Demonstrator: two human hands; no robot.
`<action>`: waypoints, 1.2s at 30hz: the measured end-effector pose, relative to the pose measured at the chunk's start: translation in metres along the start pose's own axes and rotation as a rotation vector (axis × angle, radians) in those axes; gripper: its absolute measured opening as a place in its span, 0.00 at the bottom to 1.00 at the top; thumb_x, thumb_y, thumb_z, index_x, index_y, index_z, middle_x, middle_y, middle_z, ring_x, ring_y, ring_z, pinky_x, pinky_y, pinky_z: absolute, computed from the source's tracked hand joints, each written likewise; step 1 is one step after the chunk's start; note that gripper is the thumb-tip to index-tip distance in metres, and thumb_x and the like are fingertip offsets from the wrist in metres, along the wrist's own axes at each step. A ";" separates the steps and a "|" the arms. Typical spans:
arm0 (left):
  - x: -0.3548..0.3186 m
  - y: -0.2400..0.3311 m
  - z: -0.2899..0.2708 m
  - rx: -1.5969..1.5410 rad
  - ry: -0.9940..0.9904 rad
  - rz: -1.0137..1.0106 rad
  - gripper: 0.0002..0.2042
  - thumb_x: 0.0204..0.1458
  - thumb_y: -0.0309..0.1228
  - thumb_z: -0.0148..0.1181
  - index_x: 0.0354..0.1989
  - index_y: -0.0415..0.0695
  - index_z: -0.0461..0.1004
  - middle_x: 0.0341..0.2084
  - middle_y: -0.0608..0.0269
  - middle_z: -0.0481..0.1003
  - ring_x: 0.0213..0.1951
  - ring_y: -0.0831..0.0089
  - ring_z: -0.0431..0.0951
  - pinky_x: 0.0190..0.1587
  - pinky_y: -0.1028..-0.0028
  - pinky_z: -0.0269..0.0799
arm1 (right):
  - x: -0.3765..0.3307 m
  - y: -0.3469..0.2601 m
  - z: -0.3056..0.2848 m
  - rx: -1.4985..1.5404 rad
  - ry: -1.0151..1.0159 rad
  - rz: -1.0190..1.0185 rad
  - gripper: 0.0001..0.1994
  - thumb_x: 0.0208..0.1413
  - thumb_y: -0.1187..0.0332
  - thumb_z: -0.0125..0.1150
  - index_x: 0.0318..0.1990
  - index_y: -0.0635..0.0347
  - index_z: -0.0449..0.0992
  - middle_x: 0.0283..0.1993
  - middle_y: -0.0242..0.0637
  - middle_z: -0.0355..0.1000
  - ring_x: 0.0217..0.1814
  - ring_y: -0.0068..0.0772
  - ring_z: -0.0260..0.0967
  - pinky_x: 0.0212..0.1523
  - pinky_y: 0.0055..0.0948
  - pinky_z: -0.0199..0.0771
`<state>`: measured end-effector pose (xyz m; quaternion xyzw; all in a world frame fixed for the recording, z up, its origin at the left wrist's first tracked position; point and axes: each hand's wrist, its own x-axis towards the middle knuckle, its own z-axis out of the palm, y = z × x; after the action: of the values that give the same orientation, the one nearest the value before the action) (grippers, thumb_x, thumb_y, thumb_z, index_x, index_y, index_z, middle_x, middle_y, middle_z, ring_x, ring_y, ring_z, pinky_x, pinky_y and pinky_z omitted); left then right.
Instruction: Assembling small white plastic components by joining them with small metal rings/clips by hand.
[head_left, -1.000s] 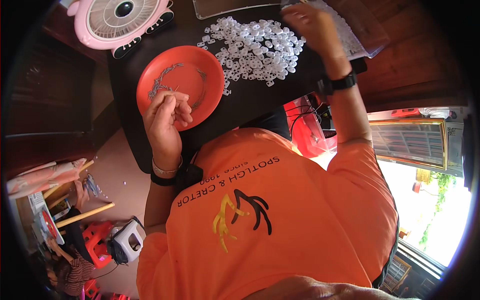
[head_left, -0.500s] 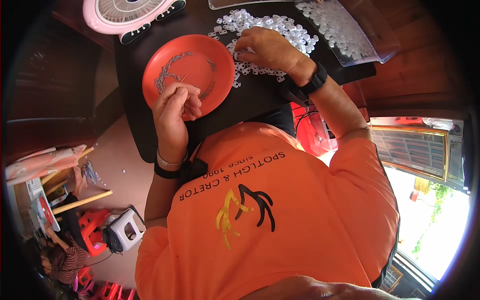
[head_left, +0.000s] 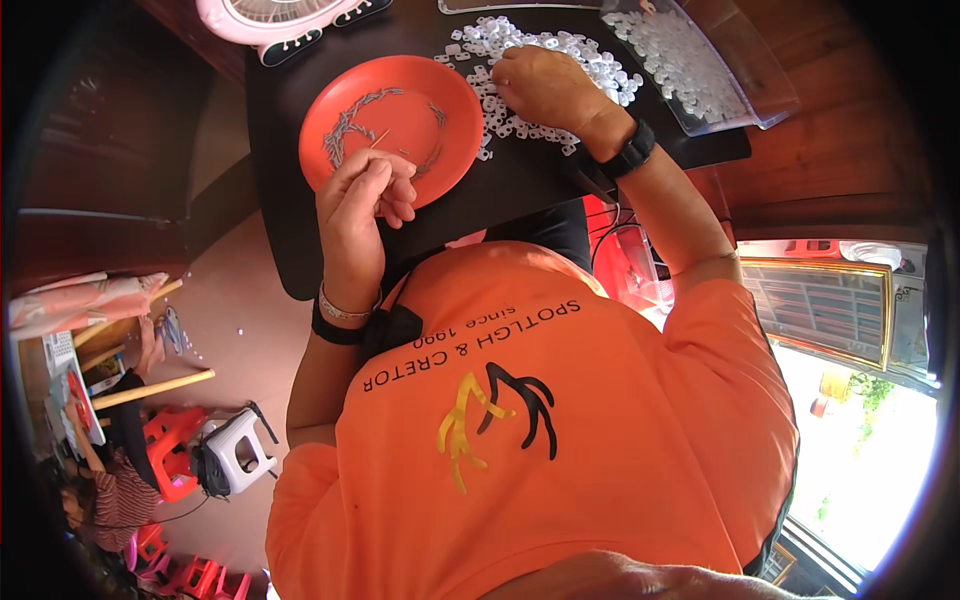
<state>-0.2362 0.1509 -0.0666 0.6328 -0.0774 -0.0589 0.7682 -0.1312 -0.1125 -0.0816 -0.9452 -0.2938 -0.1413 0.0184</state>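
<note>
My left hand (head_left: 360,195) is closed in a pinch over the near edge of a red round plate (head_left: 400,75). A thin metal-looking pin (head_left: 380,138) sticks up from its fingertips. In the plate, small grey pins (head_left: 342,128) lie scattered in a ring. My right hand (head_left: 548,88) rests at the left part of a pile of small white plastic pieces with holes (head_left: 600,62). Its fingers are bent together, pointing down into the pieces; whatever lies between the fingertips is hidden.
Beyond the pile at the right stands a clear plastic bin (head_left: 680,75) full of white pieces. A pink fan (head_left: 275,15) sits at the far left of the black table (head_left: 270,130). Farther left on the floor are red and white stools (head_left: 238,455) and another person (head_left: 125,495).
The plate and table appear shifted slightly right and up in the picture. My right hand has moved slightly with the view at the pile; my left still pinches the pin.
</note>
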 end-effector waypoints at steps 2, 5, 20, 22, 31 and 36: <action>-0.004 0.002 -0.001 0.000 -0.001 0.013 0.13 0.57 0.33 0.45 0.30 0.39 0.74 0.19 0.66 0.71 0.20 0.80 0.69 0.24 0.82 0.60 | 0.000 0.003 0.008 -0.027 0.038 0.009 0.06 0.51 0.67 0.54 0.31 0.57 0.75 0.32 0.38 0.71 0.37 0.43 0.72 0.38 0.39 0.73; -0.007 0.004 -0.002 -0.015 -0.012 0.035 0.13 0.57 0.33 0.45 0.30 0.39 0.74 0.19 0.66 0.71 0.20 0.80 0.69 0.23 0.82 0.60 | -0.003 0.003 0.006 -0.010 0.116 0.093 0.07 0.53 0.67 0.53 0.33 0.59 0.75 0.33 0.40 0.72 0.37 0.44 0.72 0.37 0.39 0.73; 0.000 0.000 -0.001 -0.007 -0.117 0.039 0.13 0.57 0.38 0.47 0.29 0.42 0.72 0.18 0.70 0.69 0.18 0.84 0.66 0.20 0.83 0.58 | -0.018 -0.105 -0.050 1.137 -0.072 0.253 0.09 0.55 0.66 0.56 0.35 0.63 0.75 0.25 0.31 0.71 0.28 0.20 0.67 0.29 0.22 0.66; 0.001 0.001 -0.001 -0.014 -0.117 0.002 0.15 0.57 0.40 0.47 0.27 0.41 0.71 0.17 0.69 0.69 0.17 0.83 0.66 0.20 0.83 0.58 | -0.015 -0.115 -0.053 0.895 0.165 0.040 0.07 0.54 0.68 0.57 0.35 0.62 0.74 0.27 0.35 0.73 0.28 0.28 0.72 0.28 0.27 0.70; 0.000 -0.005 -0.002 0.188 -0.071 0.125 0.13 0.59 0.38 0.47 0.27 0.43 0.70 0.18 0.70 0.69 0.18 0.86 0.65 0.20 0.85 0.57 | -0.011 -0.131 -0.057 0.555 0.279 -0.053 0.04 0.48 0.75 0.59 0.33 0.63 0.73 0.30 0.38 0.71 0.29 0.39 0.72 0.26 0.29 0.71; 0.002 -0.001 -0.004 0.152 -0.109 0.068 0.13 0.59 0.37 0.46 0.27 0.43 0.69 0.18 0.70 0.69 0.17 0.85 0.64 0.20 0.85 0.56 | -0.012 -0.133 -0.055 0.573 0.335 -0.059 0.04 0.48 0.75 0.59 0.32 0.62 0.73 0.29 0.37 0.70 0.28 0.39 0.72 0.25 0.30 0.71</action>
<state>-0.2336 0.1547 -0.0679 0.6820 -0.1447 -0.0608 0.7143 -0.2294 -0.0157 -0.0382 -0.8563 -0.3417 -0.2067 0.3276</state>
